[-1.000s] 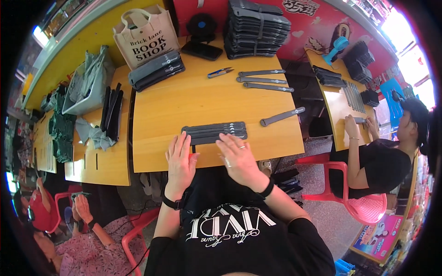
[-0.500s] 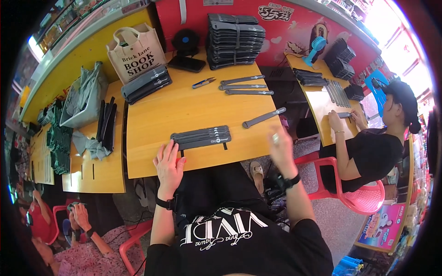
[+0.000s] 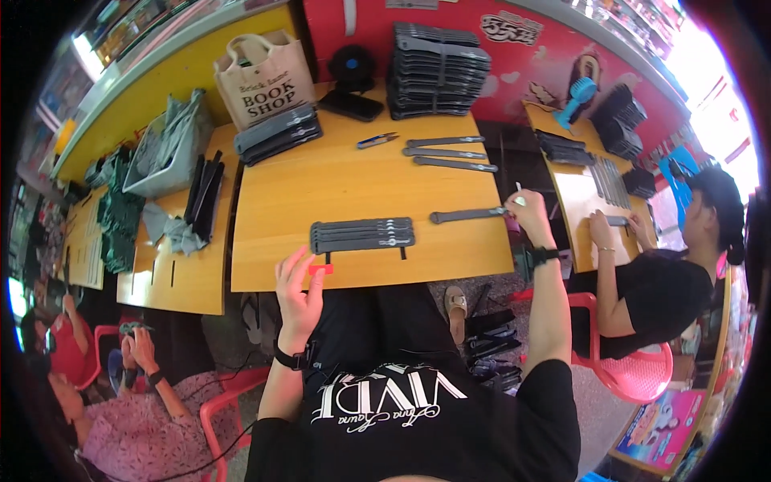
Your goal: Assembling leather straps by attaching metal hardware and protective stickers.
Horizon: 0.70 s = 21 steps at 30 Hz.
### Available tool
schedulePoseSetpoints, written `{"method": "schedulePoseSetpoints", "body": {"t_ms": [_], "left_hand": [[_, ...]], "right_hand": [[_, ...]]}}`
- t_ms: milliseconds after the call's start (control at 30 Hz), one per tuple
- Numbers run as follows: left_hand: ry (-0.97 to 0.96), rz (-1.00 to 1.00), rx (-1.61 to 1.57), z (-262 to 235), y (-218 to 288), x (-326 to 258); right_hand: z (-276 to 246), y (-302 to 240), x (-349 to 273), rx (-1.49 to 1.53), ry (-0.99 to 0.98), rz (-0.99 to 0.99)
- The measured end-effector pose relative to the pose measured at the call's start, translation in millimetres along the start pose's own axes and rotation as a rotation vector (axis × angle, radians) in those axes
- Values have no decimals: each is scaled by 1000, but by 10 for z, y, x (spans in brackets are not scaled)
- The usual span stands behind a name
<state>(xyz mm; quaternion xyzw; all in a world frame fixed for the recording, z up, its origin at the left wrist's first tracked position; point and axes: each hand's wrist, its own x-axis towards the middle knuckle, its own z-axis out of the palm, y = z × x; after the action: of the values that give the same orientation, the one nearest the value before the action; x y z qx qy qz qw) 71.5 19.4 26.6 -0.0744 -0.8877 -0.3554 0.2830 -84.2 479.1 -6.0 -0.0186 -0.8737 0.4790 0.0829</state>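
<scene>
My left hand (image 3: 297, 301) is open above the table's front edge, fingers apart, just below a row of overlapping grey fabric straps (image 3: 357, 234). A small red piece (image 3: 320, 269) shows beside its thumb tip; I cannot tell what it is. Two short black strips stick out under the row. To the right, my right hand (image 3: 530, 217) is closed on the right end of a single grey strap (image 3: 466, 215) lying on the table. Something small and white shows above these fingers. Several more grey straps (image 3: 450, 153) lie spread farther back.
At the back stand a tied stack of grey straps (image 3: 438, 76), a tote bag (image 3: 265, 80), a phone (image 3: 351, 105) and another grey bundle (image 3: 277, 136). Thread snips (image 3: 377, 140) lie mid-table. A co-worker (image 3: 658, 273) sits at the right table; a grey bin (image 3: 165, 165) stands left.
My right hand has moved right and closed on the end of the single strap, which now lies more level. My left hand has lifted off the strap row and drawn back slightly.
</scene>
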Motion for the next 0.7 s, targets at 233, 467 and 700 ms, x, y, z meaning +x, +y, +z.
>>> {"method": "schedulePoseSetpoints", "body": {"t_ms": [233,467,700], "left_hand": [[-232,151,-216,-65,519,156],[-502,39,-694,141,701,237],[-525,-91,-685,-43,261,133]], "right_hand": [[-310,-1975,-939,-186,-144,-260],[-108,-2121,-1187,283,-299,-519],[279,-1836,-1124,547,-329,-316]]}}
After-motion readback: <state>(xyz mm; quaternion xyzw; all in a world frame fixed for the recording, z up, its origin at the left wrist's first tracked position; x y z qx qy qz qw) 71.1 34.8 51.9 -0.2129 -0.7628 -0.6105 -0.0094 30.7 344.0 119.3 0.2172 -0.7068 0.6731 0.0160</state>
